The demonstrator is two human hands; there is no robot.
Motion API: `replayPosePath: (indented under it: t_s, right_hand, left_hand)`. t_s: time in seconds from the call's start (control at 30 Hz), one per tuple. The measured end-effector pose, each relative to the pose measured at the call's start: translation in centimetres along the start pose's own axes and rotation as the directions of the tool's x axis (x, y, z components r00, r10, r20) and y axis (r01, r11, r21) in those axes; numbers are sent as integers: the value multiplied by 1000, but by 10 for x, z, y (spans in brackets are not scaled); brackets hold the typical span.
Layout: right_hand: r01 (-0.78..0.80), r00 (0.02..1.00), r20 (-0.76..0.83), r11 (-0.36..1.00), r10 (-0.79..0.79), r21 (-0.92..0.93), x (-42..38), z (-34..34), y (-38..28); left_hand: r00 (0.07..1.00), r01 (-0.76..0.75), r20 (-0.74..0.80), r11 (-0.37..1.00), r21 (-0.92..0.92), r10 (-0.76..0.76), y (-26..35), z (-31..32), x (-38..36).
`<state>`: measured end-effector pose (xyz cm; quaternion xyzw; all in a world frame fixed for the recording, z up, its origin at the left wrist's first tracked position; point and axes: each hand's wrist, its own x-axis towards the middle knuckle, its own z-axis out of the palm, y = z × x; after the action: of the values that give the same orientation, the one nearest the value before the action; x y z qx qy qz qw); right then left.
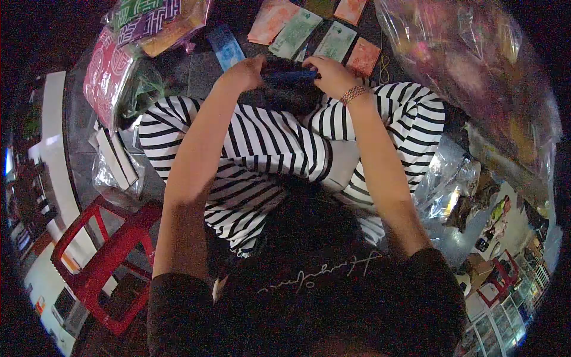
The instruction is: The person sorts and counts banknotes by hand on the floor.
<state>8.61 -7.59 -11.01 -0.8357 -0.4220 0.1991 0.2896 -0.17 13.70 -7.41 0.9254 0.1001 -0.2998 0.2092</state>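
Note:
My left hand (pixel 245 73) and my right hand (pixel 333 76), which has a bracelet at its wrist, hold the two ends of a thin dark blue item (pixel 289 76) above my crossed legs. The fingers of both hands are bent round its ends and partly hidden. Just beyond the hands, banknote-like papers lie on the dark floor: a blue one (pixel 225 47) by my left hand, green ones (pixel 295 33) (pixel 335 41) in the middle, and a red one (pixel 363 58) by my right hand. A yellow band (pixel 385 66) is beside the red paper.
Patterned packages in clear plastic (pixel 110 77) stand at the upper left. A large plastic-wrapped bundle (pixel 476 71) fills the upper right. A red plastic stool (pixel 113 262) lies at the lower left. Crumpled clear plastic (pixel 446 184) is right of my knee.

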Motion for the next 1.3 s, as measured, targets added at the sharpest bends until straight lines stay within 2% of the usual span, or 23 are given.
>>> replayPosePath:
  t_s: [0.1,0.2,0.3,0.4,0.5,0.57,0.7,0.77,0.93,1.0,1.07,1.1,1.17,1.2,1.27,1.3]
  right_hand:
    - [8,999,42,1000,-8,-17,0,-7,-2]
    - [35,999,20,998,-34,-58,0,-4,-5]
    - [-28,999,42,999,29,-19,2,1,-5]
    - [-9,1000,-29,1000,8,-17,1,6,0]
    - [-4,999,-43,998,1,-57,2,8,0]
    - [-1,999,-43,999,-1,-54,2,5,-4]
    - [-30,999,-30,997,28,-69,3,4,-8]
    - [-44,999,-35,996,41,-78,4,8,-8]
    - [-44,998,-47,995,40,-94,2,-3,-17]
    - [-131,991,25,990,132,-49,1,-10,-20]
    - [-107,994,32,994,107,-12,3,-4,-9]
    - [-84,996,36,996,83,24,3,-3,-8]
    - [-133,988,72,991,135,-27,3,-2,-6]
    - [-180,977,104,980,188,-79,3,-2,-6]
    - [-186,971,134,979,197,-87,4,-2,-6]
    - [-192,965,164,977,206,-96,5,-1,-4]
  left_hand:
    - [1000,-11,-25,999,45,12,0,2,1]
    - [999,-23,-42,998,62,25,-4,6,7]
    - [998,15,-61,999,44,-12,-2,5,3]
    - [999,20,-31,999,28,-19,-1,4,3]
    - [1000,17,-24,999,29,-16,-3,6,5]
    - [995,-26,-94,999,43,30,-9,11,8]
    - [998,5,-61,1000,-26,-7,-8,11,8]
    - [987,-93,-128,996,7,93,-20,20,18]
    - [989,-86,-118,995,57,92,-19,13,14]
    - [989,-85,-118,994,71,93,-25,15,15]
    - [923,-206,-298,967,150,243,-38,22,16]
    - [923,-206,-298,967,150,243,-34,18,13]
    - [978,-107,-166,988,109,124,-27,6,8]
    - [978,-107,-166,988,110,124,-23,3,9]
    - [996,48,64,986,158,-59,-15,-3,11]
    - [996,47,63,986,159,-58,-18,1,14]
